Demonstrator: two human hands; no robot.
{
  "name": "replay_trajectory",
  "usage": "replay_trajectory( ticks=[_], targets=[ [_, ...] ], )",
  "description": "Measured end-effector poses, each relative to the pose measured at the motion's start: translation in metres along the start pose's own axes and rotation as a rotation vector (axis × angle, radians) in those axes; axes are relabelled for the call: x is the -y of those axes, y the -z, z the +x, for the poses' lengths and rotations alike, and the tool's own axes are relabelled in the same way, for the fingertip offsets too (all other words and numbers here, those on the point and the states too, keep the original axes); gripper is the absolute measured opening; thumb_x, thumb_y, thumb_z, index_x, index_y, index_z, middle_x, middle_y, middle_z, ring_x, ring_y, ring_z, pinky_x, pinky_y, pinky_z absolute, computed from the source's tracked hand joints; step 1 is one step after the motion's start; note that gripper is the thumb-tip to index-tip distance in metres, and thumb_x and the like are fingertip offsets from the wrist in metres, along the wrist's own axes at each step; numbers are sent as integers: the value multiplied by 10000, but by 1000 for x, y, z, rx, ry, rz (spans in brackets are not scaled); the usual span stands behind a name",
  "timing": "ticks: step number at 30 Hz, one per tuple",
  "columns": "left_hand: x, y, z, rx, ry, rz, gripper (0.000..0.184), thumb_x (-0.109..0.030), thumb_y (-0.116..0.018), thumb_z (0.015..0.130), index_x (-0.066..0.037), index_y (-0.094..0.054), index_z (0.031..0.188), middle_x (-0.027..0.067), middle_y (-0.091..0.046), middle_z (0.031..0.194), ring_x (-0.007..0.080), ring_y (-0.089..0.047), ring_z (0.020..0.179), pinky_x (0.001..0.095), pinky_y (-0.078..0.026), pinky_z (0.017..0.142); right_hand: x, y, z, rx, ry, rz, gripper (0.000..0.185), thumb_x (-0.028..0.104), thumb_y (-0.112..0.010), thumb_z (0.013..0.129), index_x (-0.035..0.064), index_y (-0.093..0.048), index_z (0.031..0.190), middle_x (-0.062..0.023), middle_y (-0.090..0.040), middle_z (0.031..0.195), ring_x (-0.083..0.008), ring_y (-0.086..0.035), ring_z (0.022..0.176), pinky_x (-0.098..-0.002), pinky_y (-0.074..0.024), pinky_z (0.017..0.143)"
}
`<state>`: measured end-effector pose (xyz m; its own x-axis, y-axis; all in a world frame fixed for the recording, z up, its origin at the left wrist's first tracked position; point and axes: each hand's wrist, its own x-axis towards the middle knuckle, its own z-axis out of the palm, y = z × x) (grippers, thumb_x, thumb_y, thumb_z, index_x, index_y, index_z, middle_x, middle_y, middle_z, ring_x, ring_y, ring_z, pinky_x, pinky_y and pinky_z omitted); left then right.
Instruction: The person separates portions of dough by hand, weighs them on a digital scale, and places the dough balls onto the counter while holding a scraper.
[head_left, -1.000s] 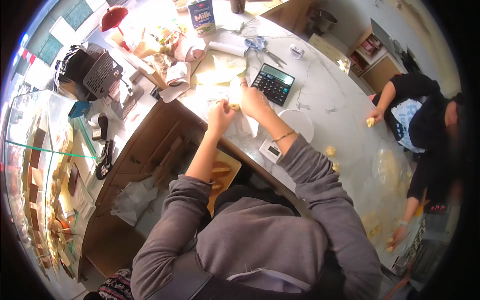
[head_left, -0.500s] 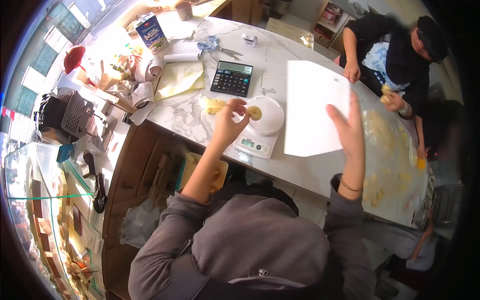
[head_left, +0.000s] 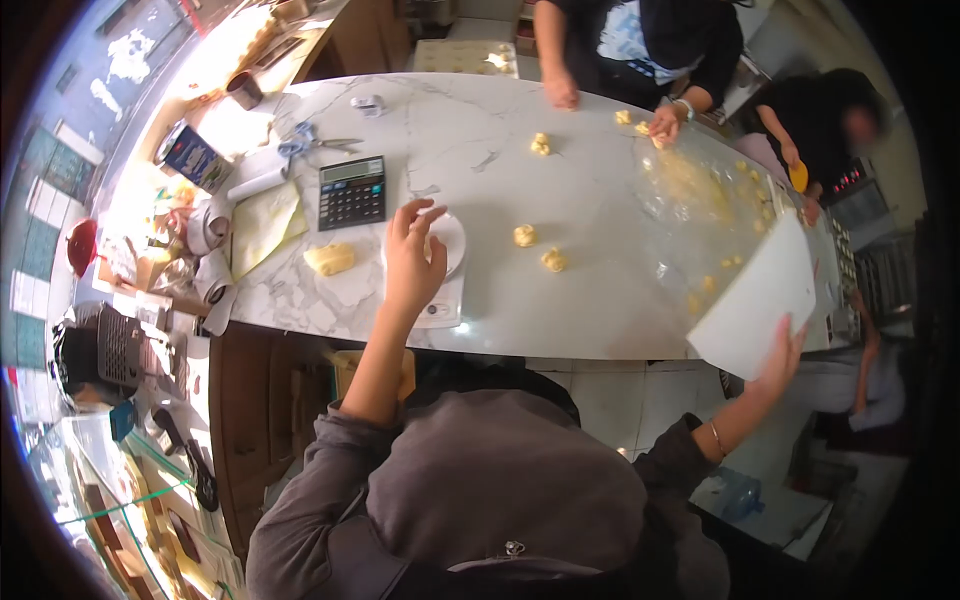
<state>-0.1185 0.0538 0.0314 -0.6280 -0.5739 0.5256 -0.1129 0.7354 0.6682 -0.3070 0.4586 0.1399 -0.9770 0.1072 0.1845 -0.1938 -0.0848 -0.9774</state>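
My left hand (head_left: 413, 262) is above the white kitchen scale (head_left: 445, 290), its fingers apart and nothing visible in them. The hand hides part of the scale's round plate. My right hand (head_left: 778, 360), out to the right past the counter's near edge, holds a white sheet (head_left: 762, 298) by its lower corner. A block of yellow dough (head_left: 330, 259) lies left of the scale, below the black calculator (head_left: 351, 193). To the right of the scale, two small dough pieces (head_left: 525, 235) rest on the marble counter (head_left: 480, 180).
Scissors (head_left: 330, 142), a milk carton (head_left: 192, 157) and yellow paper (head_left: 268, 230) are at the left. Clear plastic (head_left: 690, 195) covers dough at the right. A co-worker's hand (head_left: 664, 124) touches dough across the counter; another person (head_left: 820, 115) stands farther right.
The view has turned to the right. My left hand has let go of the small dough piece it held near the scale. My right hand has carried the white sheet farther right.
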Motion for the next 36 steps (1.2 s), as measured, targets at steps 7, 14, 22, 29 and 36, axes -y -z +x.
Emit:
replay_trajectory(
  ticks=[7, 14, 22, 29, 36],
  targets=[
    [-52, -64, -32, 258, -77, -342, 204, 59, -540, 722, 5, -620, 901, 117, -567, 1003, 266, -590, 795, 334, -484, 713, -22, 130, 15, 322, 17, 825, 309, 258, -521, 911, -34, -531, 1010, -136, -559, 969, -220, -519, 911, -364, -463, 812],
    [-74, -116, -60, 750, 191, -507, 206, -21, -595, 774, 20, -596, 975, 144, -581, 990, 211, -629, 770, 297, -511, 692, -81, 101, 0, 21, -529, 589, 452, 381, -558, 873, 54, -500, 1180, -99, -587, 1050, -237, -567, 963, -395, -476, 857],
    [-98, -193, -70, 887, 745, -885, 560, -131, -596, 829, -17, -337, 1312, 162, -505, 1133, 206, -572, 930, 308, -492, 760, -158, 86, -29, 190, -858, 448, 496, 374, -477, 919, 29, -419, 1271, -103, -534, 1204, -248, -530, 1086, -393, -454, 911],
    [-126, -232, -40, 945, 938, -906, 633, -218, -639, 801, -69, -327, 1331, 139, -509, 1115, 192, -557, 950, 265, -457, 713, -168, 66, -17, 162, -714, 359, 557, 312, -538, 906, -37, -353, 1298, -134, -486, 1249, -248, -501, 1114, -375, -419, 941],
    [-134, -238, -48, 1197, 1112, -888, 639, -347, -555, 863, -82, -256, 1361, 130, -509, 1124, 225, -551, 998, 362, -447, 799, -161, 64, -12, 91, -614, 202, 578, 274, -560, 899, -42, -320, 1320, -133, -469, 1265, -248, -473, 1143, -363, -398, 963]
  ],
)
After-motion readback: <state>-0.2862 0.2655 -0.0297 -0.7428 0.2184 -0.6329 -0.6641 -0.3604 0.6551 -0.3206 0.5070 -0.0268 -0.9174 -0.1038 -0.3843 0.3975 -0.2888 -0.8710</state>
